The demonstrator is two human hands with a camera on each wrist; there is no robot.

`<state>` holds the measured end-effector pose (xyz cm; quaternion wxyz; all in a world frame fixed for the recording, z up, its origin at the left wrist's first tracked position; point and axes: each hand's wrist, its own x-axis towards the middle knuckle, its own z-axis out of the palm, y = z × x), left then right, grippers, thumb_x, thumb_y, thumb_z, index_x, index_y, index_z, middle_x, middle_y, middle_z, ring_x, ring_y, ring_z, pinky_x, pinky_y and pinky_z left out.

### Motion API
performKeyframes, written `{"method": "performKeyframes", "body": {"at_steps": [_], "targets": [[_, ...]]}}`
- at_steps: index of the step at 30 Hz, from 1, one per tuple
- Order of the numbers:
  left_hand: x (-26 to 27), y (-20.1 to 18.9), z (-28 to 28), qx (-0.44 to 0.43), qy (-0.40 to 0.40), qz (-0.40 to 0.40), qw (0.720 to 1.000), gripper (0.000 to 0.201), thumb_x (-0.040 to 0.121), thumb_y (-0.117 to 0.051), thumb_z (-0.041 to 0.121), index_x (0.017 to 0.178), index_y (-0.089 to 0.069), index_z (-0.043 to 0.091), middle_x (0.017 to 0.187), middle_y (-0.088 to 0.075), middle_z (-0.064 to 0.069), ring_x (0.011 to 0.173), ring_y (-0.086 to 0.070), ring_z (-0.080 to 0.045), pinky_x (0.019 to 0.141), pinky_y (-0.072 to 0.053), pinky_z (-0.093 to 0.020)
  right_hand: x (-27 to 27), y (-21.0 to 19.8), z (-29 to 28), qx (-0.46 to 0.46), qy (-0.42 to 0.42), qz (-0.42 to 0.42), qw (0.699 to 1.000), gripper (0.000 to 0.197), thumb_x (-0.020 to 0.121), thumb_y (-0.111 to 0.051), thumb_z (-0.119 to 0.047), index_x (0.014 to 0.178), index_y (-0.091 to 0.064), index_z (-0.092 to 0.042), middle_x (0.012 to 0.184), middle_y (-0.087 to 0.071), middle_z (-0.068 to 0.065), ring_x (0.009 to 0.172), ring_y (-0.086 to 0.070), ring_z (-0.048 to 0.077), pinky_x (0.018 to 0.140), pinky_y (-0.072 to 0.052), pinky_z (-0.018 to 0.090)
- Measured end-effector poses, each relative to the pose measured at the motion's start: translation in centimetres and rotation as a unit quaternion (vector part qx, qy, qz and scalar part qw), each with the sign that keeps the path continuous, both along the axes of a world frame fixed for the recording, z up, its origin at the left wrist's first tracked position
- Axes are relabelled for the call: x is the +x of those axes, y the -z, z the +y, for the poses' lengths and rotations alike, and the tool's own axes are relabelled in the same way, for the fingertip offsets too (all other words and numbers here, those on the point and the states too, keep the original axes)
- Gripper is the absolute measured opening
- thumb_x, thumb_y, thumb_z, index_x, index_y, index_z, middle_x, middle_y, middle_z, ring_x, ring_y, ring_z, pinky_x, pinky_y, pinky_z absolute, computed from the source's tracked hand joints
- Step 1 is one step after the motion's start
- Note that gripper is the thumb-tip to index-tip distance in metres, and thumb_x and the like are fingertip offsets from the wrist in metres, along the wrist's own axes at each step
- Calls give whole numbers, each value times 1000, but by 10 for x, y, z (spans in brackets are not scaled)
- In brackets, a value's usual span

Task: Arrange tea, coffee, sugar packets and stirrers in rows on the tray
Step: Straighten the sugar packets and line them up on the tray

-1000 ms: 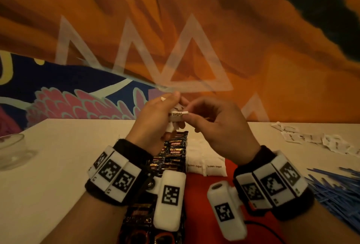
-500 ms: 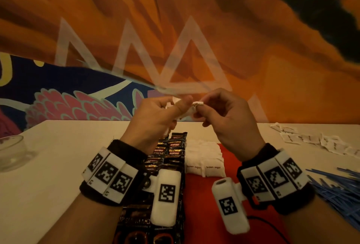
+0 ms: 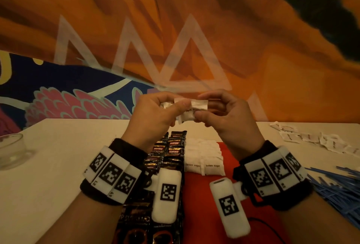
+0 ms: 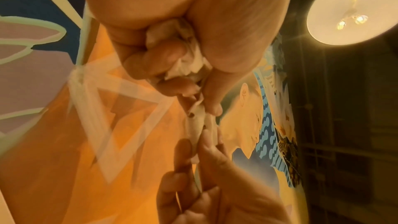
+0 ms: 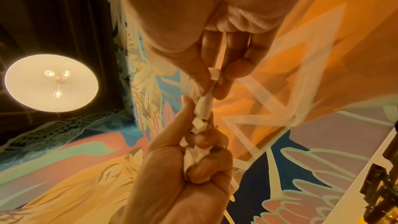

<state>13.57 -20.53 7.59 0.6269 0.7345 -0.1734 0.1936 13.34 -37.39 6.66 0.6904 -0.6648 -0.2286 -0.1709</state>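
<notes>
Aloft, sugar packets (crumpled) span crosswise between left hand, right hand.

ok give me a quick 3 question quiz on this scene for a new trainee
1. True or false: both hands hold white packets up above the table.
2. Which lies at the far right of the table? A) blue stirrers B) a glass bowl C) coffee sachets
3. What is printed on the white packets lying on the red tray?

Key
1. True: the left hand grips a bunch of white sugar packets, and the right hand pinches one packet of them.
2. A: the blue stirrers; the glass bowl sits far left.
3. "brown sugar", on the packet row on the red tray.
</notes>
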Motion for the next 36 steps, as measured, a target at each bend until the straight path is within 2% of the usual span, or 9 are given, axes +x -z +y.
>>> {"method": "performKeyframes", "body": {"at_steps": [6, 10, 13, 16, 20, 23, 25, 28, 36], "targets": [[-2, 1, -3, 27, -5, -26, 999, 8, 88, -70, 23, 83, -74, 18, 50, -57, 14, 44, -43, -1, 42, -33, -14, 1, -1, 1, 54, -25, 40, 997, 6, 83, -70, -13, 88, -70, -13, 84, -72, 3, 77, -68, 16, 66, -53, 26], [-1, 1, -4, 21, -12, -28, 999, 13, 87, -70, 27, 81, -74, 16, 50, -56, 12, 44, -43, -3, 42, -33, -16, 1, -4, 2, 139, -46, 82, 986, 14, 94, -59, -20, 99, -66, -9, 86, -72, 5, 77, -68, 20, 66, -58, 27], [-2, 1, -4, 10, -21, -23, 999, 14, 87, -70, 29, 82, -74, 17, 52, -57, 11, 46, -45, -4, 42, -34, -17, -1, -3, 1, 71, -41, 71, 994, 34, 77, -71, -30, 102, -64, -8, 80, -72, 2, 73, -66, 15, 64, -54, 28], [-3, -1, -2, -13, -24, -5, 1000, 26, 82, -65, 43, 80, -73, 19, 54, -56, 5, 46, -44, -6, 42, -34, -18, 1, -1, 0, -2, 11, 43, 999, 27, 75, -79, -15, 93, -65, 0, 69, -65, 5, 56, -57, 7, 54, -47, 22], [-6, -3, -2, 48, 9, 53, 997, 32, 78, -68, 45, 85, -72, 14, 49, -54, 10, 42, -41, -4, 38, -31, -14, 4, 0, -1, 47, 22, 49, 997, 44, 73, -77, -18, 106, -65, 7, 88, -68, 28, 64, -58, 16, 54, -45, 25], [-5, -2, -1, 58, 29, 79, 995, 15, 76, -78, 26, 83, -73, 13, 57, -63, 4, 51, -44, -11, 41, -35, -18, 4, -4, -4, 87, 3, 89, 992, 22, 82, -70, -13, 98, -66, 1, 81, -70, 13, 61, -62, 12, 54, -45, 24], [-5, -3, 0, 46, 35, 81, 995, 21, 68, -78, 30, 82, -74, 15, 62, -66, 4, 53, -45, -12, 44, -36, -22, 5, -6, -9, 112, -13, 109, 988, 14, 83, -68, -14, 93, -65, -5, 79, -70, 7, 62, -63, 11, 55, -45, 22], [-7, -5, 0, 14, 53, 89, 995, 41, 58, -77, 42, 91, -74, 18, 70, -63, -2, 53, -47, -10, 48, -35, -26, 4, -6, -11, 76, -5, 61, 995, 19, 75, -70, -20, 88, -67, -7, 77, -70, 6, 64, -62, 14, 55, -47, 23], [-6, -3, 1, 18, 63, 100, 993, 31, 66, -76, 38, 87, -75, 15, 61, -57, 5, 53, -45, -8, 51, -31, -28, 3, -3, -12, -37, -5, 39, 999, 34, 69, -76, -23, 89, -69, 4, 78, -73, 8, 67, -66, 13, 59, -49, 27]]}}
